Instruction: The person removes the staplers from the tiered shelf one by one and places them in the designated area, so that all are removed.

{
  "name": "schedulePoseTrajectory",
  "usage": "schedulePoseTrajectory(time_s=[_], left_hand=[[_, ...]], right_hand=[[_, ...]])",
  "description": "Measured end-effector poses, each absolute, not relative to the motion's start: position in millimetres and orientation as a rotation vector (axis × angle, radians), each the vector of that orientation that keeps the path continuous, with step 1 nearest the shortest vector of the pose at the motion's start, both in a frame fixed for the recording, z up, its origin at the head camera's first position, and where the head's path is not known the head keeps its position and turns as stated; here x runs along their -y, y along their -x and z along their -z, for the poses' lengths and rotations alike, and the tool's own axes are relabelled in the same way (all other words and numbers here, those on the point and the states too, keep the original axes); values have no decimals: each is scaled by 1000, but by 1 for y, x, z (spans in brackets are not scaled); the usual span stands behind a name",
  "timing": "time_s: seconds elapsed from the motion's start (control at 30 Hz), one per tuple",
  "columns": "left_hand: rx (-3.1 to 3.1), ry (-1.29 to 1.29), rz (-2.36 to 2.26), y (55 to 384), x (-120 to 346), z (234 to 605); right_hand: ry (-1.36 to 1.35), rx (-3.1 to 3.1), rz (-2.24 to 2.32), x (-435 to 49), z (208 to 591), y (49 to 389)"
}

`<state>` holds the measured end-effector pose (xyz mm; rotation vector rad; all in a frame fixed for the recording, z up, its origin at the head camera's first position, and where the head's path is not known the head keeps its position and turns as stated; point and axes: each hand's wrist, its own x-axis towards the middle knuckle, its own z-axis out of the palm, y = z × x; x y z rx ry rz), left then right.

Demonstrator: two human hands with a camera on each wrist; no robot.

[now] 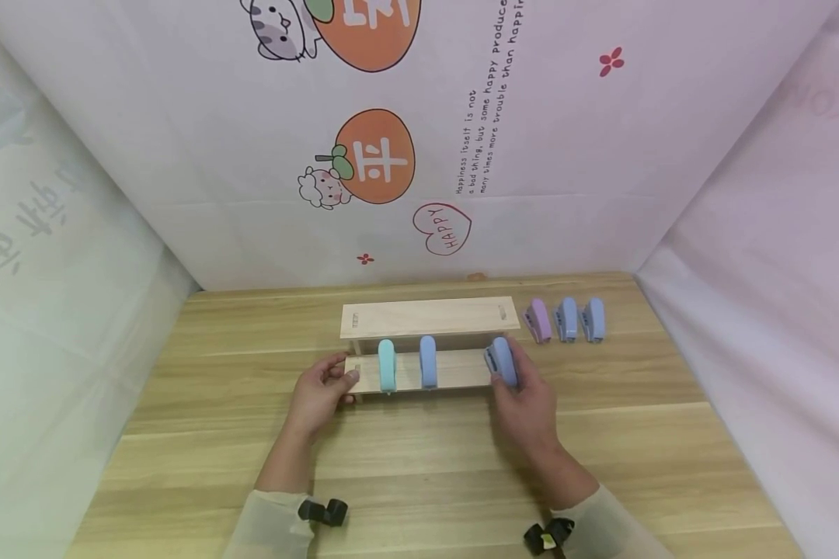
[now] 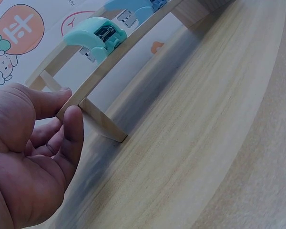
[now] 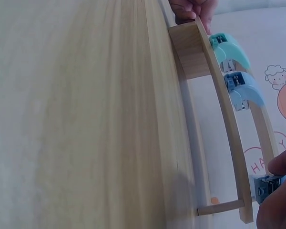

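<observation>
A two-step wooden rack [image 1: 461, 368] stands on the table, its back board [image 1: 429, 317] behind the front one. My left hand [image 1: 319, 394] pinches the front board's left end between thumb and fingers, as the left wrist view also shows. On that board sit a mint-green mini stapler [image 1: 387, 365] and, to its right, a blue mini stapler [image 1: 428, 362]. My right hand [image 1: 529, 400] grips another blue stapler [image 1: 503, 361] at the board's right end. In the right wrist view this gripped stapler [image 3: 267, 187] is at the board, partly hidden by my fingers.
Right of the rack, a purple stapler [image 1: 538, 321] and two blue staplers [image 1: 567, 319] [image 1: 593, 319] stand in a row on the wooden table [image 1: 419, 466]. A printed white cloth [image 1: 531, 140] hangs behind the table, with white cloth at both sides.
</observation>
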<state>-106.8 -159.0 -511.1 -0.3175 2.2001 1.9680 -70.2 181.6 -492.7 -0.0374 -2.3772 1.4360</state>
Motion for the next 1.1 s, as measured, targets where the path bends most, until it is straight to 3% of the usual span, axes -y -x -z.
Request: schedulePoseTrajectory(time_s=[1.1], left_hand=[[-2181, 312, -1986, 107, 160, 512]], right_hand=[[171, 2392, -1422, -202, 496, 70]])
